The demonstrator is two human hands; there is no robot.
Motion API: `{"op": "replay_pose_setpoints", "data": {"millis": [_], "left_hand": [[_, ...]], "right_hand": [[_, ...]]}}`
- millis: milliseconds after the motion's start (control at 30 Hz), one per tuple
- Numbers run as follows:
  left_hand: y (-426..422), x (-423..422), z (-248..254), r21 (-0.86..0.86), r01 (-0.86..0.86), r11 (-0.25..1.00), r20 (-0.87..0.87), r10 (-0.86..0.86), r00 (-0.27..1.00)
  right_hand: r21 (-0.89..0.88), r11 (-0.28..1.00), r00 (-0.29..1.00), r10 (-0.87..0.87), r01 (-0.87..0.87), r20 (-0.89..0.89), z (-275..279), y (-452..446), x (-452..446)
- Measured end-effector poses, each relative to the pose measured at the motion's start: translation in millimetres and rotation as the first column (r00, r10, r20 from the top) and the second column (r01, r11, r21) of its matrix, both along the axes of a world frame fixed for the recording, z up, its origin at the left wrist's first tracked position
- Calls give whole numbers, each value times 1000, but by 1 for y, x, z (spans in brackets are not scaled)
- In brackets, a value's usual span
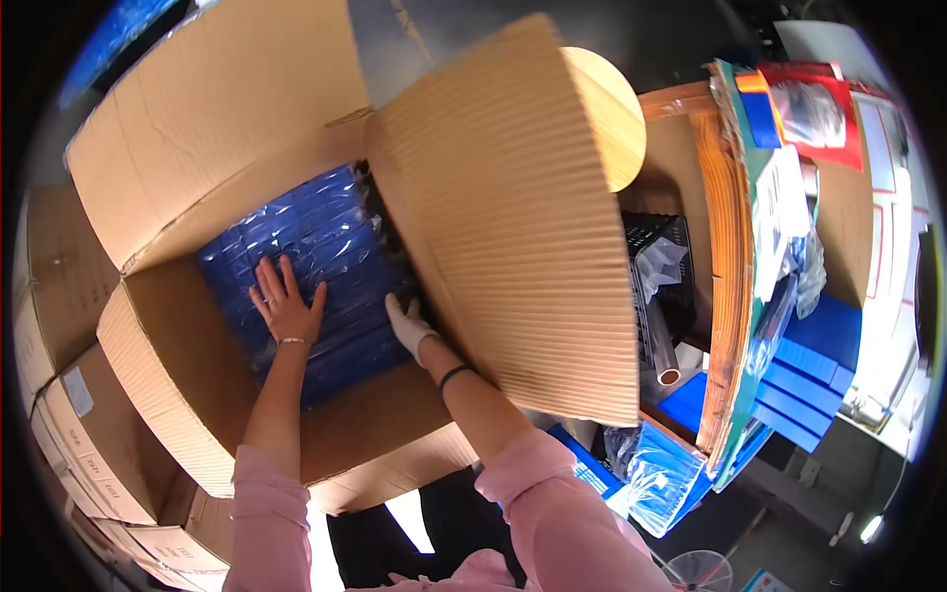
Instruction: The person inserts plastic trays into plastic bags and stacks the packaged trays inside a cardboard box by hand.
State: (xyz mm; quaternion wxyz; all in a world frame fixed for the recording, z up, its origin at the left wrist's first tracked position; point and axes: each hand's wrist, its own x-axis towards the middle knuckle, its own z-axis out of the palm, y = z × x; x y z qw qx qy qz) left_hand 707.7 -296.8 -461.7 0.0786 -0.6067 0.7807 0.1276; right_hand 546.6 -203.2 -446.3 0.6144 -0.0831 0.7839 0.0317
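Blue, film-wrapped flat packs (330, 232) inside the open brown cardboard box (182, 335) are touched by the spread, bare left hand (288, 308) and edged by the open, white-gloved right hand (408, 328), apparently being settled; even pressure seems called for.

Stacked brown cardboard cartons (104, 434) toward eight o'clock, round wooden top (607, 118) at one, red plastic bag (843, 148) at two, wood-trimmed table edge (728, 286) at three, black perforated crate (683, 298) and hollow tube (659, 340) just left of it, round wire guard (700, 570) at five.
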Motion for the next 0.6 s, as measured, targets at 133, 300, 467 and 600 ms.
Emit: {"op": "replay_pose_setpoints", "data": {"millis": [133, 300, 467, 600], "left_hand": [[27, -1, 36, -48, -39, 998, 97, 44, 994], [74, 23, 98, 2, -154, 988, -33, 154, 988], [126, 43, 158, -31, -63, 997, -154, 58, 986], [179, 46, 189, -184, 85, 979, -351, -147, 925]], "right_hand": [[-104, 994, 990, 20, -35, -138, 22, -2, 9], [-662, 750, 999, 19, 4, 28, 123, 22, 8], [-806, 364, 875, -54, 466, 482, 182, 145, -3], [-688, 631, 915, -386, 358, 122, 194, 281, -24]]}}
